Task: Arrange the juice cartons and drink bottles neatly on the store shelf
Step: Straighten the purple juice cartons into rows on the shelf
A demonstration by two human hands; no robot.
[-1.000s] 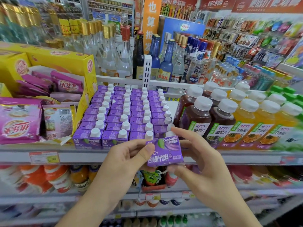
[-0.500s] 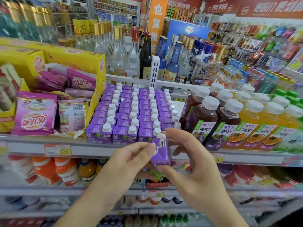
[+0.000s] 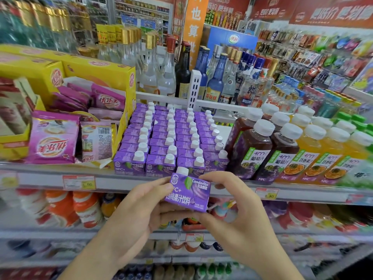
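Observation:
A small purple juice carton (image 3: pixel 188 191) with a white cap is upright, its front label towards me, just in front of the shelf edge (image 3: pixel 125 181). My left hand (image 3: pixel 141 209) grips its left side and bottom. My right hand (image 3: pixel 238 215) pinches its top right corner and lower right edge. Behind it, several rows of the same purple cartons (image 3: pixel 171 138) fill the shelf. To their right stand dark grape juice bottles (image 3: pixel 252 150) and orange passion-fruit bottles (image 3: pixel 314 156), all with white caps.
Yellow display boxes with pink sachets (image 3: pixel 54 138) take up the shelf's left part. Glass liquor bottles (image 3: pixel 201 73) stand behind a white rail (image 3: pixel 222 105). Green-capped bottles (image 3: pixel 359 120) are at the far right. Lower shelves hold orange and red drinks (image 3: pixel 66 207).
The carton has been turned in both hands from lying sideways, through edge-on, to upright with its label facing me. The camera view has shifted slightly left.

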